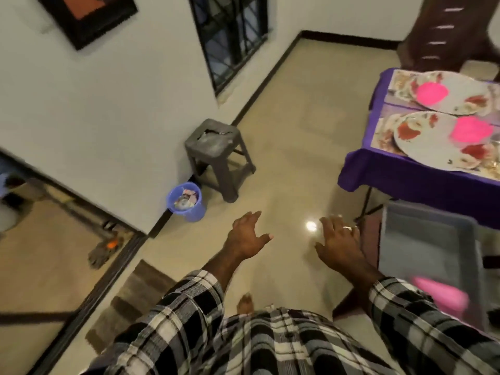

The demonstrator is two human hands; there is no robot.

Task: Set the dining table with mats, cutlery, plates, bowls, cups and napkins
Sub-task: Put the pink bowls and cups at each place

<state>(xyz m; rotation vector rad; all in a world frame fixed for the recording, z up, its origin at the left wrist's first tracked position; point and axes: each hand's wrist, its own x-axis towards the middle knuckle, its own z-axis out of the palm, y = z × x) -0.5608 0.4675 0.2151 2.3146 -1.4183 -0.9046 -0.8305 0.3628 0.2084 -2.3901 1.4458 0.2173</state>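
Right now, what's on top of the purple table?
On the purple table lie patterned mats with two plates, a pink thing on each. The table's right side is out of view.

No readable text, labels, brand names, numbers or signs appear anywhere in this view. The surfaces that might carry print show only patterns or plain colour: the floral place mats (pixel 393 85) on the purple-clothed tabletop (pixel 405 174), the framed wall picture (pixel 89 17) and the blue waste bin (pixel 186 203). Motion blur softens any fine detail.
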